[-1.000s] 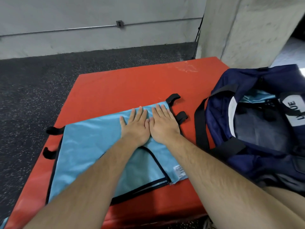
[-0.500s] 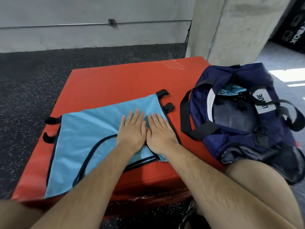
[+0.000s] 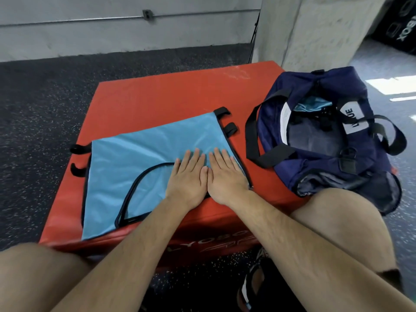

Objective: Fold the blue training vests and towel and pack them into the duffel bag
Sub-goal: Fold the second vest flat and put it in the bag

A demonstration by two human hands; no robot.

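A light blue training vest [image 3: 139,163] with black trim and black strap loops lies spread flat on the red padded box [image 3: 162,102]. My left hand [image 3: 188,176] and my right hand [image 3: 225,176] press side by side, fingers straight, on the vest's near right corner. The navy duffel bag [image 3: 326,167] sits open at the box's right end, and a light blue piece of fabric [image 3: 313,105] shows inside it at the far end.
Dark speckled rubber floor surrounds the box. A concrete pillar [image 3: 315,28] stands behind the bag and a grey wall runs along the back. My bare knees frame the near edge of the box, and a shoe shows below.
Both hands have slid toward me across the vest, from its middle to its near right corner. The view has pulled back, so more of the box and my knees show.
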